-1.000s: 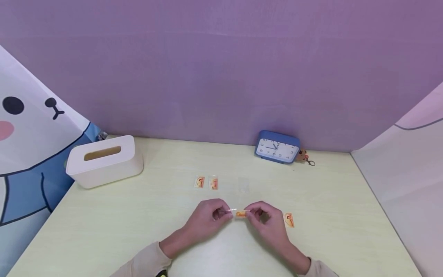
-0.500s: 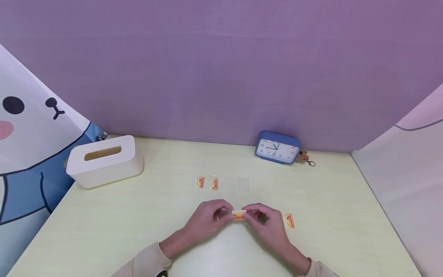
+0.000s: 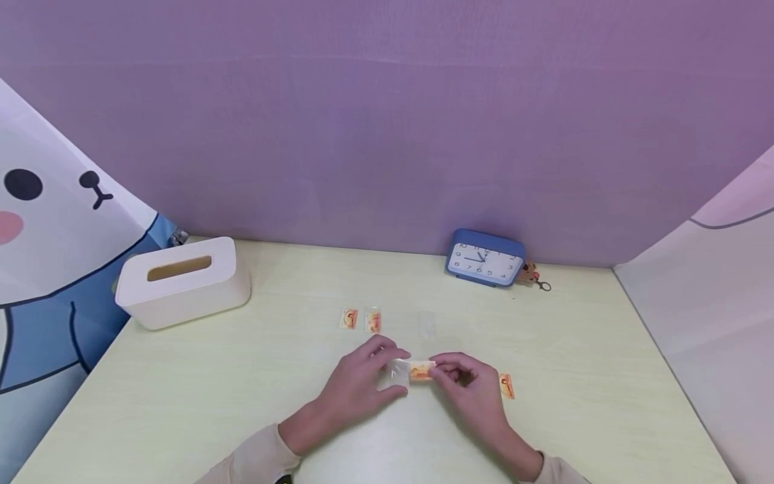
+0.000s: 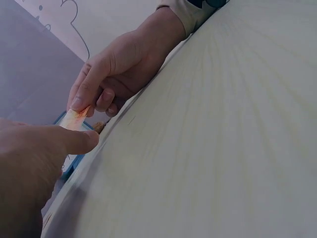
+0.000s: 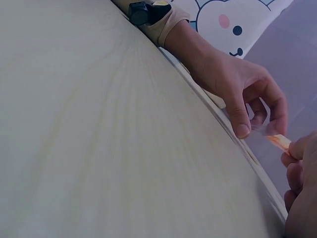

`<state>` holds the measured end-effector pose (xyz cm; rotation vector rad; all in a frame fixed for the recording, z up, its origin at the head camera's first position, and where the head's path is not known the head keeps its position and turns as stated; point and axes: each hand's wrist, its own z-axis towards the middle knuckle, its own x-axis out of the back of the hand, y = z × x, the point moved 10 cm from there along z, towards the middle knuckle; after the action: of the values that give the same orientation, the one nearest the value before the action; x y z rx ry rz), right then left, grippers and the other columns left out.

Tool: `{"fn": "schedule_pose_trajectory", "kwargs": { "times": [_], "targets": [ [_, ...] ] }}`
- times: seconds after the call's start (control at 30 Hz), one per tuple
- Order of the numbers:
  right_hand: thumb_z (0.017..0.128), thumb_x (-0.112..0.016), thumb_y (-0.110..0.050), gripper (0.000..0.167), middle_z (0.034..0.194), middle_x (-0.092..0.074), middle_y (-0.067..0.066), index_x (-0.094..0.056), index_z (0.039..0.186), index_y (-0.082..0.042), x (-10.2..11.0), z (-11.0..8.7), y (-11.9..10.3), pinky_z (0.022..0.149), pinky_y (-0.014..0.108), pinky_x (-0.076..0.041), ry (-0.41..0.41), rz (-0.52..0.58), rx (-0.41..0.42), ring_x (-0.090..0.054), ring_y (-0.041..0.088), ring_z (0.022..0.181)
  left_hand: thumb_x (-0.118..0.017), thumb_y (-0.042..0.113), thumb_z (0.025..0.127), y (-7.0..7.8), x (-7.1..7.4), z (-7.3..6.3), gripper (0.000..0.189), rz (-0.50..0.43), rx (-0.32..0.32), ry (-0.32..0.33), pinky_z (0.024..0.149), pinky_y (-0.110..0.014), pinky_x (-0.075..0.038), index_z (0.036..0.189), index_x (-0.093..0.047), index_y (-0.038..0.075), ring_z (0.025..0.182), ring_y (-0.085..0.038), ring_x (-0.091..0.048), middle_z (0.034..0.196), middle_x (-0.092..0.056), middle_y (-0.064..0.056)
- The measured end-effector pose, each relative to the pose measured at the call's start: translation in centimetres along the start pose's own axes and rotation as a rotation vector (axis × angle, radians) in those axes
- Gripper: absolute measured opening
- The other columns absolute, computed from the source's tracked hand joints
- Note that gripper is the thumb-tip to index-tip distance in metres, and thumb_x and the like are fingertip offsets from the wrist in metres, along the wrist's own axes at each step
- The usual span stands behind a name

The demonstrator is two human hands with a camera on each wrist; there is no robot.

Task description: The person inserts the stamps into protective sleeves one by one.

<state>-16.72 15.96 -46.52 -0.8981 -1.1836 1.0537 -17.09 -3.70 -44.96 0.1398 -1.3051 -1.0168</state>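
Thumb and fingertips of my right hand (image 3: 474, 390) pinch the right end of a small orange-printed card (image 3: 421, 371), held up over the table. A clear plastic sleeve (image 3: 398, 374) extends from the card's left end, between the spread thumb and forefinger of my left hand (image 3: 355, 382). In the right wrist view, the left thumb stands apart from the sleeve (image 5: 260, 130), while the fingers are right at its far side. Another orange card (image 3: 506, 386) lies beside the right hand. Ahead lie two sleeved cards, one left (image 3: 349, 318) and one right (image 3: 373, 320), and a clear sleeve (image 3: 426, 324).
A white tissue box (image 3: 184, 289) stands at the back left of the pale table (image 3: 290, 282). At the back right is a blue alarm clock (image 3: 486, 259), with a small brown keychain (image 3: 529, 272) beside it. A purple backdrop (image 3: 363, 134) rises behind.
My left thumb and forefinger have spread apart, exposing the clear sleeve. The card first came left to the left fingertips, then shifted slightly right. The right hand keeps its pinch.
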Motion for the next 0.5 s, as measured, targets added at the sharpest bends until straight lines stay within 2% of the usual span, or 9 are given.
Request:
{"fn": "schedule_pose_trajectory", "kwargs": {
  "times": [0.23, 0.5],
  "targets": [
    [0.089, -0.091, 0.0, 0.015, 0.087, -0.082, 0.001, -0.087, 0.1, -0.01, -0.07, -0.07, 0.1, 0.067, 0.02, -0.057, -0.004, 0.017, -0.03, -0.069, 0.009, 0.073, -0.097, 0.026, 0.087, 0.62, 0.52, -0.17, 0.046, -0.009, -0.087, 0.065, 0.079, -0.019, -0.058, 0.128, -0.079, 0.018, 0.092, -0.005, -0.064, 0.123, -0.069, 0.007],
    [0.088, -0.09, 0.002, 0.018, 0.087, -0.082, 0.005, -0.086, 0.104, -0.005, -0.43, -0.09, -0.06, 0.066, 0.02, -0.058, -0.047, 0.045, 0.052, -0.07, 0.008, 0.072, -0.097, 0.028, 0.088, 0.96, 0.2, -0.19, 0.045, 0.014, -0.129, 0.066, 0.081, -0.019, -0.057, 0.128, -0.079, 0.018, 0.092, -0.007, -0.065, 0.122, -0.07, 0.007]
  ]
}}
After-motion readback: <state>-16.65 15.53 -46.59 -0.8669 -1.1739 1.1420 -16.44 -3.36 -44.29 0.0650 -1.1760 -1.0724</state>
